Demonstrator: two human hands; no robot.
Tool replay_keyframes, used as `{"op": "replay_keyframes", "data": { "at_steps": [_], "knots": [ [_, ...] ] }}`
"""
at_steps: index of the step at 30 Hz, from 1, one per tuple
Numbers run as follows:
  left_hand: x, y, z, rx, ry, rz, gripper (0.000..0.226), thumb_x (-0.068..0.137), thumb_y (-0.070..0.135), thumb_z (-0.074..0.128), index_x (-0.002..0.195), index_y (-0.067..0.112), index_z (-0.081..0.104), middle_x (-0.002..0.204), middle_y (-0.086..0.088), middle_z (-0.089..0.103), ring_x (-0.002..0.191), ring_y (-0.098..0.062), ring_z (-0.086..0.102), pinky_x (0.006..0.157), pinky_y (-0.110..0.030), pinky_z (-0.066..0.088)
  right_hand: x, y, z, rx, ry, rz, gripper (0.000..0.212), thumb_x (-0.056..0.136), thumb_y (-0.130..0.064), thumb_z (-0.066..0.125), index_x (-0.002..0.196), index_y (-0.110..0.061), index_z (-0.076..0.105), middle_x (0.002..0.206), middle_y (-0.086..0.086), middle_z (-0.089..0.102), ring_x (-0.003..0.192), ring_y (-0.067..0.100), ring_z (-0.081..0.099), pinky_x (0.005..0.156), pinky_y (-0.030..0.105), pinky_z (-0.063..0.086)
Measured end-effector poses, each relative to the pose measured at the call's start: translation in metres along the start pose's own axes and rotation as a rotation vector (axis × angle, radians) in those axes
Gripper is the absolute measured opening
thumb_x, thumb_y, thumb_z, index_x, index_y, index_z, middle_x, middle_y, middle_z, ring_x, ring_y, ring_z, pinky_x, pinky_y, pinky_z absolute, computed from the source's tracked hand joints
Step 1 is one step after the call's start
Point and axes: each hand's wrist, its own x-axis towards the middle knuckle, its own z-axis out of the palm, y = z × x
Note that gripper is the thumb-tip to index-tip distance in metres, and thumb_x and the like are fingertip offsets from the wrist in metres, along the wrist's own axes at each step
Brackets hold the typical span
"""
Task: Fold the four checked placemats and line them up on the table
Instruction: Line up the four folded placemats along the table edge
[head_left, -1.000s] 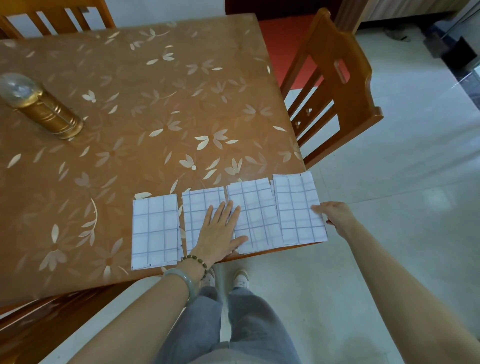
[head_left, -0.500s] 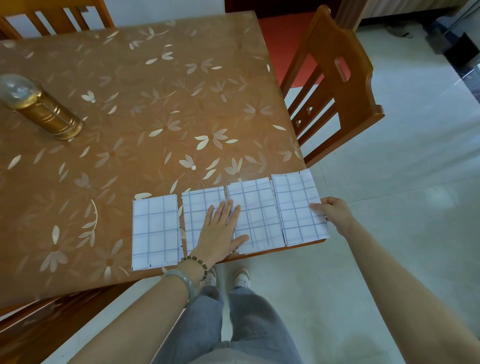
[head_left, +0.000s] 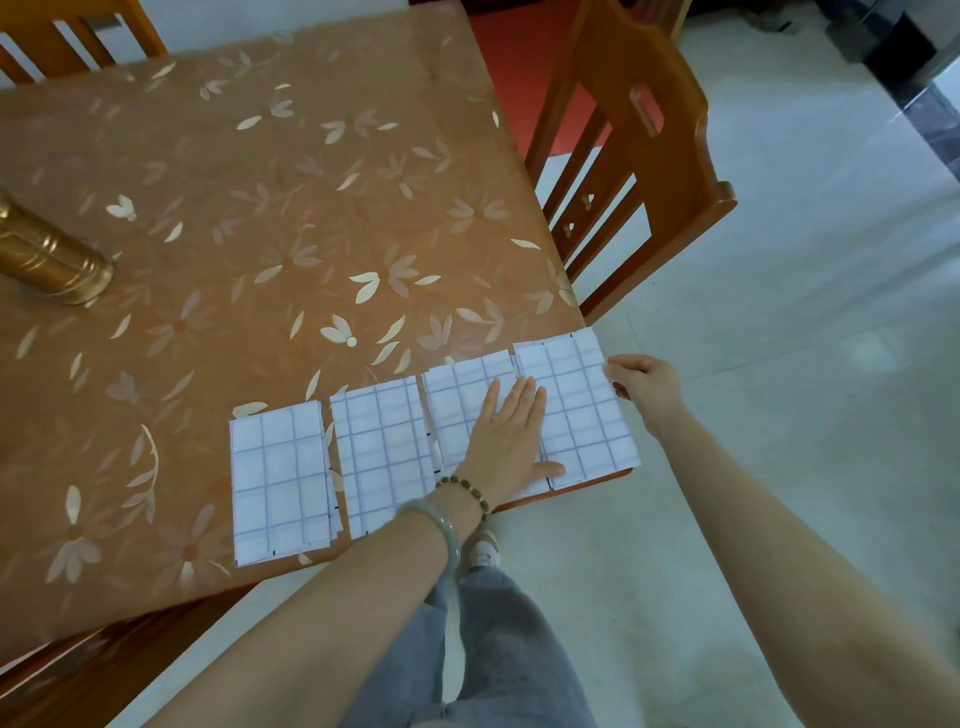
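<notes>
Nothing you can read here: no word, number or brand shows anywhere in the frame. The four checked placemats (head_left: 280, 478), in a row across the lower middle, give you only a thin grid and a few small black ticks at their borders (marks, not letters). The tablecloth (head_left: 260, 208) filling the upper left carries a leaf-and-flower print, and the gold-coloured cylinder (head_left: 47, 260) at the far left edge shows plain ribbing.

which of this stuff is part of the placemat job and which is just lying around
Job: leftmost placemat, second placemat, third placemat, rightmost placemat, table, left hand pressing flat, right hand at the edge.
Lying about: gold cylinder, wooden chair.
</notes>
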Motion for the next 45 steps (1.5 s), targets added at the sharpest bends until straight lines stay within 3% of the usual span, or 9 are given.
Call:
{"op": "replay_keyframes", "data": {
  "at_steps": [9, 13, 17, 20, 26, 32, 36, 41, 45],
  "knots": [
    [0.005, 0.004, 0.004, 0.031, -0.017, -0.019, 0.104, 0.083, 0.072, 0.043, 0.152, 0.003, 0.004, 0.161, -0.013, 0.004, 0.149, -0.024, -0.002, 0.118, -0.05, -0.007, 0.004, 0.003, 0.004, -0.128, -0.006, -0.023, 0.008, 0.078, -0.009, 0.07, 0.086, -0.01, 0.069, 0.084, 0.005, 0.068, 0.082, 0.022, 0.065, 0.086, 0.038, 0.054],
    [-0.002, 0.0, 0.001, -0.023, 0.015, -0.019, 0.096, 0.086, 0.072, 0.03, 0.153, 0.008, 0.004, 0.162, -0.009, 0.001, 0.149, -0.023, -0.005, 0.119, -0.048, -0.008, -0.004, -0.001, 0.006, -0.249, 0.031, -0.063, 0.035, 0.082, -0.023, 0.066, 0.113, -0.006, 0.063, 0.097, 0.007, 0.064, 0.093, 0.023, 0.06, 0.086, 0.035, 0.048],
    [-0.041, -0.025, 0.006, -0.148, 0.07, -0.16, 0.085, 0.088, 0.073, 0.01, 0.153, 0.021, -0.008, 0.159, -0.002, -0.017, 0.146, -0.022, -0.019, 0.117, -0.045, -0.016, -0.033, 0.009, 0.012, -0.81, 0.135, -0.514, 0.052, 0.086, -0.041, 0.049, 0.129, -0.011, 0.053, 0.13, 0.02, 0.05, 0.12, 0.038, 0.044, 0.1, 0.049, 0.033],
    [-0.082, -0.048, 0.024, -0.155, 0.036, -0.336, 0.084, 0.084, 0.076, 0.002, 0.151, 0.028, -0.014, 0.156, -0.002, -0.025, 0.144, -0.023, -0.025, 0.113, -0.046, -0.021, -0.06, 0.027, 0.032, -1.06, -0.005, -0.734, 0.06, 0.089, -0.053, 0.032, 0.135, -0.019, 0.048, 0.141, 0.023, 0.042, 0.128, 0.044, 0.038, 0.105, 0.058, 0.028],
    [-0.096, -0.049, 0.038, -0.126, 0.04, -0.273, 0.082, 0.087, 0.075, 0.0, 0.153, 0.027, 0.012, 0.161, -0.006, 0.003, 0.148, -0.029, 0.0, 0.116, -0.056, -0.006, -0.085, 0.047, 0.059, -1.252, -0.254, -0.63, 0.078, 0.083, -0.065, -0.012, 0.151, -0.031, 0.006, 0.159, 0.01, 0.006, 0.146, 0.031, 0.003, 0.115, 0.052, -0.001],
    [-0.069, -0.031, 0.039, -0.088, 0.014, -0.178, 0.084, 0.087, 0.074, 0.018, 0.148, 0.018, 0.035, 0.154, -0.012, 0.033, 0.142, -0.032, 0.031, 0.113, -0.061, 0.02, -0.081, 0.047, 0.062, -1.259, -0.233, -0.624, 0.082, 0.085, -0.067, -0.011, 0.15, -0.026, 0.016, 0.157, 0.013, 0.015, 0.145, 0.035, 0.012, 0.114, 0.053, 0.002],
    [-0.066, -0.035, 0.046, -0.046, -0.019, -0.161, 0.091, 0.084, 0.077, 0.01, 0.151, 0.018, 0.028, 0.156, -0.013, 0.027, 0.144, -0.033, 0.027, 0.114, -0.061, 0.016, -0.08, 0.046, 0.063, -1.285, -0.223, -0.651, 0.083, 0.085, -0.068, -0.011, 0.15, -0.027, 0.018, 0.157, 0.014, 0.015, 0.145, 0.037, 0.011, 0.113, 0.055, 0.002],
    [-0.069, -0.04, 0.048, 0.007, -0.002, -0.151, 0.092, 0.081, 0.077, 0.0, 0.154, 0.021, 0.006, 0.161, -0.011, 0.006, 0.149, -0.031, 0.005, 0.116, -0.059, -0.001, -0.082, 0.043, 0.064, -1.335, -0.255, -0.651, 0.096, 0.069, -0.07, -0.03, 0.151, -0.029, 0.0, 0.159, 0.01, -0.005, 0.146, 0.033, -0.007, 0.114, 0.051, -0.008],
    [-0.072, -0.04, 0.041, -0.081, 0.1, -0.193, 0.086, 0.084, 0.078, -0.001, 0.152, 0.025, 0.0, 0.161, -0.01, 0.006, 0.149, -0.031, 0.005, 0.117, -0.058, -0.001, -0.086, 0.041, 0.064, -1.319, -0.253, -0.66, 0.089, 0.074, -0.071, -0.022, 0.151, -0.029, 0.0, 0.159, 0.011, -0.005, 0.146, 0.033, -0.006, 0.114, 0.052, -0.007]
  ]
}}
